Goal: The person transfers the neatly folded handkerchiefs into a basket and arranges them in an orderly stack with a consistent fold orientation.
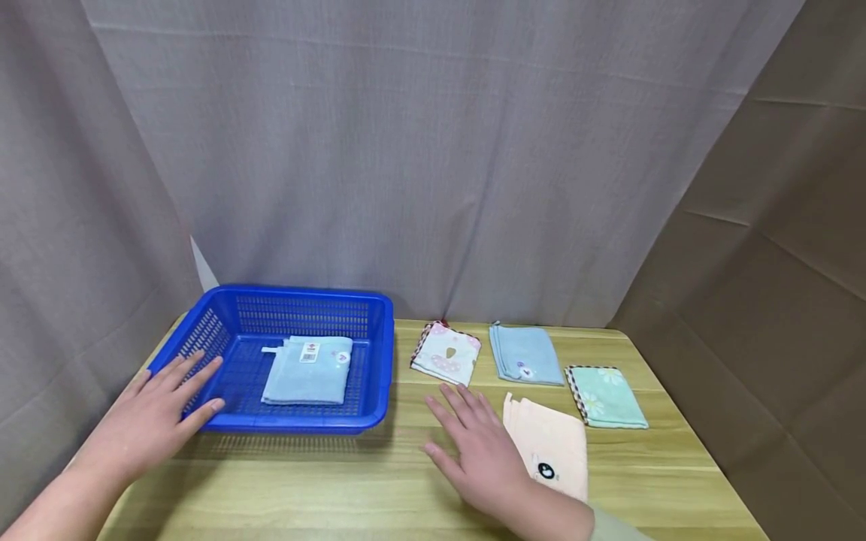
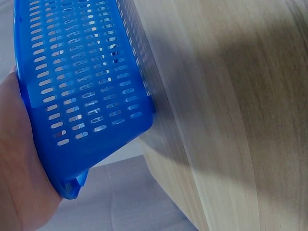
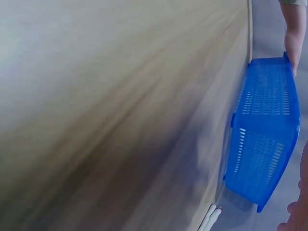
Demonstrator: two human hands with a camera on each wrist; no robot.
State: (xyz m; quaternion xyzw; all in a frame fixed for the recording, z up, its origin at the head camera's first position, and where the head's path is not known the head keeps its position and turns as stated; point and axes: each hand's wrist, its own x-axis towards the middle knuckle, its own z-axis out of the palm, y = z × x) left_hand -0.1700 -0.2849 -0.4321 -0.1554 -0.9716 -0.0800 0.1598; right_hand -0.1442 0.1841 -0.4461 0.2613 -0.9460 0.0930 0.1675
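A blue plastic basket (image 1: 291, 424) stands on the left of the table with a folded light blue towel (image 1: 307, 383) lying in it. Over its front left rim is my left hand (image 1: 152, 409), fingers spread and nearly straight; in the left wrist view that hand (image 2: 14, 163) lies against the basket's rim. My right hand (image 1: 480, 451) hovers palm down right of the basket with straight fingers, holding nothing. Its forearm partly hides a peach towel (image 1: 558, 436) with a black round patch. Beyond the fingertips lies a white patterned cloth (image 1: 436, 361) with a checked edge.
At the back right lies a second light blue towel (image 1: 528, 349); a mint green cloth (image 1: 612, 406) with flowers is near the table's right edge. Grey curtain (image 1: 440, 150) hangs behind the wooden table (image 1: 325, 488), and a brown one (image 1: 778, 300) borders the right.
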